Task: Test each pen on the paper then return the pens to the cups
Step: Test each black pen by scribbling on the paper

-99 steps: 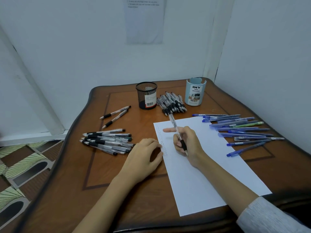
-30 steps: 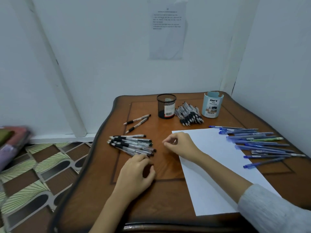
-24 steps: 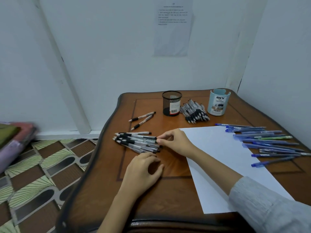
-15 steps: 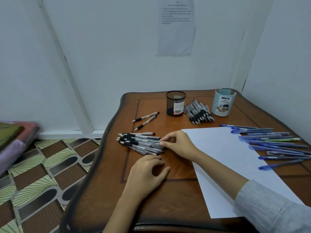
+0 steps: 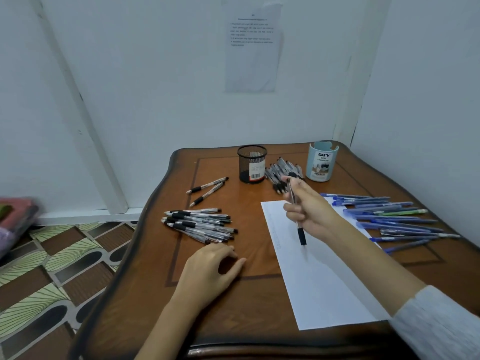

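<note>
My right hand holds a black-grip pen above the white paper, tip pointing down toward the sheet's left part. My left hand rests on the wooden table with curled fingers, holding nothing, just below a pile of black pens. A black mesh cup and a light blue cup stand at the back. Between them lies another heap of black pens. Blue pens lie spread to the right of the paper.
Two single black pens lie left of the mesh cup. White walls close in behind and on the right. A printed sheet hangs on the back wall. Patterned floor shows left of the table edge.
My right hand took a pen from the left pile and carried it right, over the paper. My left hand stayed put. The camera view shifted slightly.
</note>
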The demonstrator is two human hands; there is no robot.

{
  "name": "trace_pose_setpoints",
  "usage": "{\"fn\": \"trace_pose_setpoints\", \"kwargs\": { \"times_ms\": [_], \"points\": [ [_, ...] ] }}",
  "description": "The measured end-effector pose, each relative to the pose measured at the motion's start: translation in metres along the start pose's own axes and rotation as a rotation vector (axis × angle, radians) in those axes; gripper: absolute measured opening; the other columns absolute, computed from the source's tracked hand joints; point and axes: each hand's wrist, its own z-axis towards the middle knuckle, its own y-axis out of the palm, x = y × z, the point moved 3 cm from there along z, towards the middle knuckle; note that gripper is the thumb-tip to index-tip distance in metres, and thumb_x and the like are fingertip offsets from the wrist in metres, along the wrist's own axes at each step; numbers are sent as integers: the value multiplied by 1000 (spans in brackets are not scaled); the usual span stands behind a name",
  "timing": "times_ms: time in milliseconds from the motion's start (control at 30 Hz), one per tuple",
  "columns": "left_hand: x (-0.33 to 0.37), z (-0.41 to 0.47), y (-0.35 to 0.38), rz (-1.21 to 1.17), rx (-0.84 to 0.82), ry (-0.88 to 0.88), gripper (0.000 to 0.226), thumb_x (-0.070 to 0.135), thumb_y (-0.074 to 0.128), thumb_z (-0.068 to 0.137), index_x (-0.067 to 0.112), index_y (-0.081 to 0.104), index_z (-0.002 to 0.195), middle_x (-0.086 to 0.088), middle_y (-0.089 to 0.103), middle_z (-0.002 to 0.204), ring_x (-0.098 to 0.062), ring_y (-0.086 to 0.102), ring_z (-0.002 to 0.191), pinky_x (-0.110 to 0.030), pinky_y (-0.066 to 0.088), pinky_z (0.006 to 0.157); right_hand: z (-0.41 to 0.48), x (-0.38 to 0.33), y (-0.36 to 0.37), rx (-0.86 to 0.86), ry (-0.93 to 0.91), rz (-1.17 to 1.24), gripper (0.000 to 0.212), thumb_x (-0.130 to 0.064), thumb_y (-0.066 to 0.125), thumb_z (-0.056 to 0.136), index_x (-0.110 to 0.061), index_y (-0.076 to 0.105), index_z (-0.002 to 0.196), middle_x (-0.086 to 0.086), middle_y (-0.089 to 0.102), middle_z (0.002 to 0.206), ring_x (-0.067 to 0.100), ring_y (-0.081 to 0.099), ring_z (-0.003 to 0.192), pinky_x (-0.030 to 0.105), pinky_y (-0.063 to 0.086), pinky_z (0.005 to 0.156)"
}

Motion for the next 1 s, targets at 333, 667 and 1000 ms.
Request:
{"fn": "trace_pose_setpoints", "kwargs": {
  "times_ms": [333,667,1000],
  "points": [
    [35,24,14,-9,-37,75,49,58,35,89,23,70,83,15,63,82,0,54,76,-13,43,64,-23,-4,-30,-23,205,237,41,-25,36,91,-10,65,115,-4,22,45,6,17,34,19,9,37],
    [43,28,38,-54,-88,155,45,57,44,86,24,73,94,14,66,101,0,56,96,-28,48,81,-29,-8,-50,-37,92,211,40,-18,39,99,-3,76,93,18,71,104,14,58,58,12,38,39],
    [38,27,40,-128,-110,83,52,69,44,78,31,71,101,18,61,117,4,51,109,-24,43,90,-23,24,-43,108,181,-105,27,-29,74,77,-6,61,81,0,50,52,4,37,37,12,25,34]
  ]
}}
